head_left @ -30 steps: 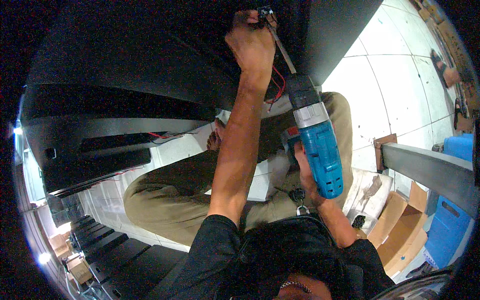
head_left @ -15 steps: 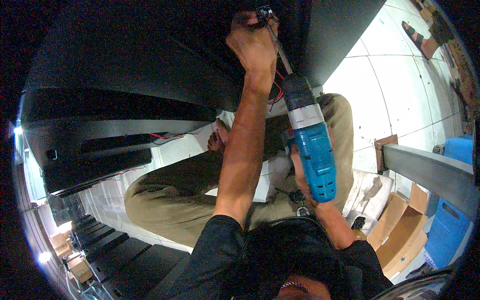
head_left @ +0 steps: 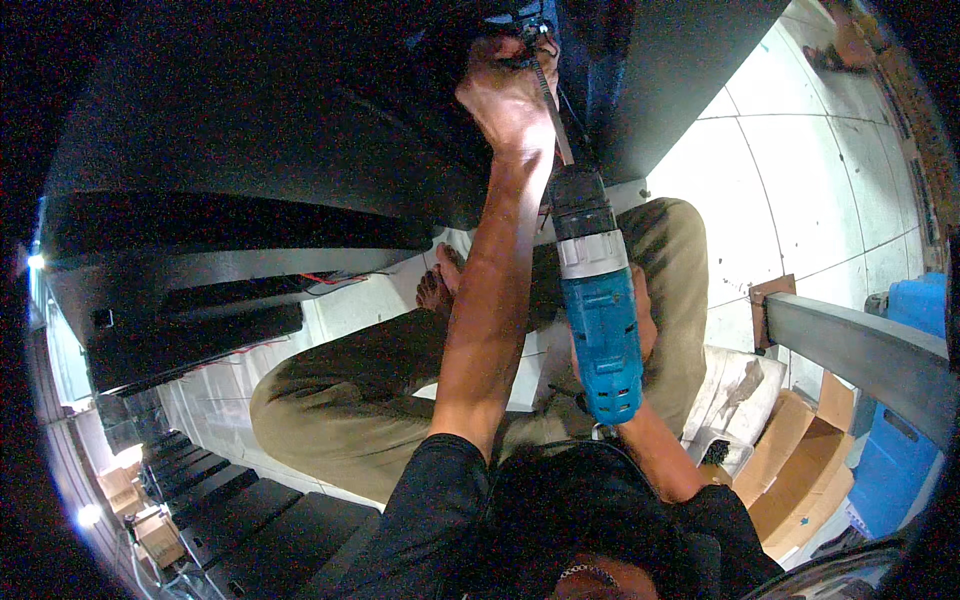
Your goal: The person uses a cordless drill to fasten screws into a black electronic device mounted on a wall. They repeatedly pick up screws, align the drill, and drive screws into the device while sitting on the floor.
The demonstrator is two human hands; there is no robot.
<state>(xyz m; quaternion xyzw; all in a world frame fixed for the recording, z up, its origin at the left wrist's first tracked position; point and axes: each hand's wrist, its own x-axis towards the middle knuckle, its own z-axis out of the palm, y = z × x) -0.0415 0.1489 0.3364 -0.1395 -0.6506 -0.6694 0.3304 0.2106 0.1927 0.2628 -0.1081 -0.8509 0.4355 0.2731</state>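
Note:
My right hand (head_left: pixel 643 310) grips a blue cordless drill (head_left: pixel 603 335) with a silver collar and black chuck; the drill's body hides most of its fingers. A long metal bit (head_left: pixel 556 120) runs from the chuck up past my left hand (head_left: pixel 507 95). My left hand is closed beside the bit's far end, its fingers curled at a small shiny metal piece (head_left: pixel 537 32). Whether the fingers hold that piece or something else is too dark to tell. Both are against a large black panel (head_left: pixel 270 120). Bright light falls on my left wrist.
My crossed legs (head_left: pixel 340 400) are below the panel. Red and black wires (head_left: pixel 335 278) hang at a black housing on the left. On the right stand a grey metal beam (head_left: pixel 850 325), an open cardboard box (head_left: pixel 800 470), a tray of small black parts (head_left: pixel 718 452) and blue crates (head_left: pixel 890 470).
The drill has swung left and slightly toward me, with its bit still by my left hand. A bright light now shines on my left wrist and the panel around it. My left hand has barely moved.

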